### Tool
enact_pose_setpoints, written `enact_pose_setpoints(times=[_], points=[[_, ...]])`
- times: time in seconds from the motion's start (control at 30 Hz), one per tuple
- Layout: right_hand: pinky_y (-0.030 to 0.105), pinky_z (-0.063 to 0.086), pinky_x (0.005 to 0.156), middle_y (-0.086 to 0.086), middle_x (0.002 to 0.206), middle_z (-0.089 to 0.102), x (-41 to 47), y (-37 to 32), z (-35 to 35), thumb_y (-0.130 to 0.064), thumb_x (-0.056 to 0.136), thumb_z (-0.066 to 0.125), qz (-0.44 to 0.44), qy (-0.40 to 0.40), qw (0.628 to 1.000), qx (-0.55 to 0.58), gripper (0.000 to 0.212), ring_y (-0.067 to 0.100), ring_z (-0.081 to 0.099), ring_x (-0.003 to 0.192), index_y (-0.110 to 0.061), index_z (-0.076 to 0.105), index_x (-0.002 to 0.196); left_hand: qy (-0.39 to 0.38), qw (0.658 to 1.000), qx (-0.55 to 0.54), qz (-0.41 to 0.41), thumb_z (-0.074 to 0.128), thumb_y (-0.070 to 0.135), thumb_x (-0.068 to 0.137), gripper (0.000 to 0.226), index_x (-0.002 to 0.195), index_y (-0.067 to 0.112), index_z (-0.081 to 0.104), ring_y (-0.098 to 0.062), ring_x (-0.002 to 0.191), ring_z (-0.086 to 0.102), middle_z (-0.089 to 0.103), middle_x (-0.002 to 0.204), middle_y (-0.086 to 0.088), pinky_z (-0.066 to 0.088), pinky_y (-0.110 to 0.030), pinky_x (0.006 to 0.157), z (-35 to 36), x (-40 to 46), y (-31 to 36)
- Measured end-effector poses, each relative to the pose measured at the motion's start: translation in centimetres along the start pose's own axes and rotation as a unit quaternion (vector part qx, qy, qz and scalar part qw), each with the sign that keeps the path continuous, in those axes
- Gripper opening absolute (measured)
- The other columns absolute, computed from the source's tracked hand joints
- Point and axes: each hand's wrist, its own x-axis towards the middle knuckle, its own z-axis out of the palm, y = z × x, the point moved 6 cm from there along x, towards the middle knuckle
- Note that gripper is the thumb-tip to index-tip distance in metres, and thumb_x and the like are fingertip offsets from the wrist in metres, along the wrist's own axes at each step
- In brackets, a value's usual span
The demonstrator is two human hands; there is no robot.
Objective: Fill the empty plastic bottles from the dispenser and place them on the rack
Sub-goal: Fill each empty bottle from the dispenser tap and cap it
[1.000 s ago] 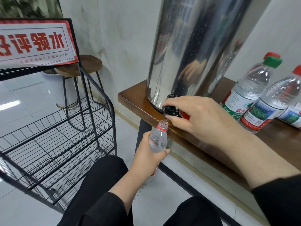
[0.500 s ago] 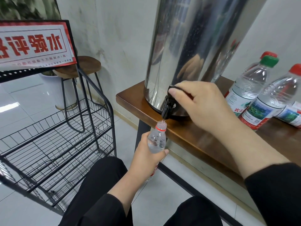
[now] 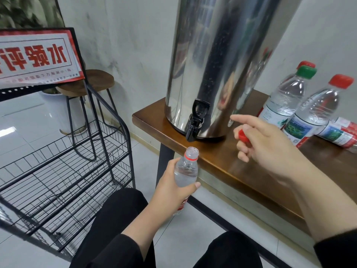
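Risk one: the bottle [image 3: 186, 172] is uncapped and looks nearly full, gripped round its body by the left hand [image 3: 172, 187], below the desk [image 3: 218, 161] edge and just under the tap [image 3: 195, 122]. A squeeze or tilt would spill water onto the trousers and tiled floor.

Risk two: the right hand [image 3: 268, 144] is near the tap, forefinger extended, the other fingers curled on a red cap [image 3: 243, 136]. That loose hold could drop the cap.

Risk three: a tap left part open would drip past the bottle mouth.

Count: one dispenser [image 3: 222, 64]; one bottle in hand; on the desk three bottles upright, at least one lying; one loose cap; one wire rack [image 3: 63, 167], no bottles seen on it.
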Motion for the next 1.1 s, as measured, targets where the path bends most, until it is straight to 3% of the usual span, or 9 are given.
enact_pose_setpoints(times=[0.17, 0.33, 0.43, 0.57, 0.7, 0.8, 0.9, 1.03, 1.1], points=[[0.028, 0.033, 0.045, 0.001, 0.070, 0.057, -2.1, 0.0, -2.3, -0.035, 0.106, 0.049, -0.003, 0.058, 0.998, -0.022, 0.024, 0.012, 0.040, 0.051, -0.028, 0.071, 0.113, -0.039, 0.999, 0.003, 0.011, 0.084, 0.030, 0.082, 0.066, 0.133, 0.042, 0.044, -0.008, 0.113, 0.063, 0.064, 0.119, 0.014, 0.050, -0.020, 0.091, 0.8, -1.5, 0.5], [0.021, 0.034, 0.043, 0.008, 0.058, 0.054, -3.5, -1.0, -4.7, -0.054, 0.103, 0.046, -0.020, 0.175, 0.984, -0.013, 0.057, 0.016, 0.042, 0.044, -0.012, 0.072, 0.074, -0.082, 0.996, 0.005, 0.031, 0.085, 0.038, 0.077, 0.070, 0.133, 0.044, 0.045, -0.004, 0.114, 0.063, 0.065, 0.115, 0.018, 0.053, -0.030, 0.100, 2.2, -3.0, 3.2], [0.029, 0.032, 0.047, 0.015, 0.066, 0.044, -3.9, -1.7, -6.0, -0.056, 0.105, 0.037, -0.030, 0.181, 0.982, 0.034, 0.058, 0.019, 0.038, 0.051, -0.018, 0.075, 0.083, -0.104, 0.993, -0.005, 0.056, 0.085, 0.037, 0.076, 0.067, 0.130, 0.048, 0.047, -0.002, 0.114, 0.063, 0.065, 0.112, 0.023, 0.053, -0.029, 0.098, 3.1, -3.9, 5.9], [0.039, 0.041, 0.057, 0.019, 0.072, 0.042, -4.9, -3.9, -7.5, -0.049, 0.109, 0.031, -0.069, 0.135, 0.986, -0.069, 0.043, 0.022, 0.045, 0.059, -0.030, 0.069, 0.106, -0.107, 0.989, -0.005, 0.101, 0.086, 0.032, 0.078, 0.065, 0.128, 0.051, 0.048, 0.000, 0.111, 0.064, 0.065, 0.111, 0.025, 0.053, -0.027, 0.094, 4.1, -4.4, 10.2], [0.046, 0.044, 0.055, 0.007, 0.065, 0.050, -6.1, -6.5, -10.4, -0.067, 0.092, 0.048, -0.104, 0.174, 0.973, -0.109, 0.038, 0.021, 0.046, 0.057, -0.034, 0.066, 0.094, -0.102, 0.984, -0.026, 0.144, 0.087, 0.029, 0.080, 0.060, 0.126, 0.046, 0.053, 0.000, 0.107, 0.067, 0.069, 0.111, 0.021, 0.054, -0.030, 0.093, 5.3, -4.4, 14.1], [0.029, 0.041, 0.047, 0.001, 0.053, 0.056, -7.3, -8.6, -13.3, -0.073, 0.078, 0.066, -0.125, 0.250, 0.952, -0.127, 0.053, 0.012, 0.047, 0.044, -0.020, 0.065, 0.077, -0.111, 0.978, -0.042, 0.170, 0.085, 0.028, 0.081, 0.059, 0.127, 0.045, 0.052, 0.002, 0.107, 0.067, 0.069, 0.113, 0.023, 0.055, -0.027, 0.091, 6.7, -4.0, 16.9], [0.027, 0.039, 0.051, -0.004, 0.052, 0.054, -7.7, -10.2, -15.3, -0.065, 0.088, 0.055, -0.135, 0.273, 0.943, -0.131, 0.055, 0.010, 0.045, 0.045, -0.012, 0.072, 0.082, -0.125, 0.973, -0.048, 0.187, 0.084, 0.030, 0.081, 0.058, 0.123, 0.050, 0.050, 0.010, 0.104, 0.065, 0.067, 0.113, 0.030, 0.054, -0.021, 0.083, 8.4, -3.2, 19.1], [0.028, 0.038, 0.060, 0.003, 0.064, 0.045, -6.7, -11.4, -16.0, -0.062, 0.103, 0.037, -0.149, 0.241, 0.946, -0.159, 0.047, 0.008, 0.043, 0.054, -0.031, 0.073, 0.096, -0.128, 0.970, -0.038, 0.201, 0.084, 0.037, 0.081, 0.058, 0.122, 0.054, 0.047, 0.017, 0.103, 0.061, 0.063, 0.113, 0.037, 0.050, -0.016, 0.079, 10.5, -1.7, 20.7], [0.028, 0.038, 0.063, -0.009, 0.062, 0.049, -6.2, -11.7, -15.8, -0.059, 0.103, 0.032, -0.153, 0.217, 0.944, -0.195, 0.040, 0.004, 0.046, 0.056, -0.042, 0.069, 0.101, -0.128, 0.970, -0.037, 0.202, 0.085, 0.039, 0.081, 0.058, 0.122, 0.054, 0.047, 0.017, 0.102, 0.061, 0.062, 0.113, 0.038, 0.049, -0.017, 0.081, 11.4, -1.0, 20.8]])
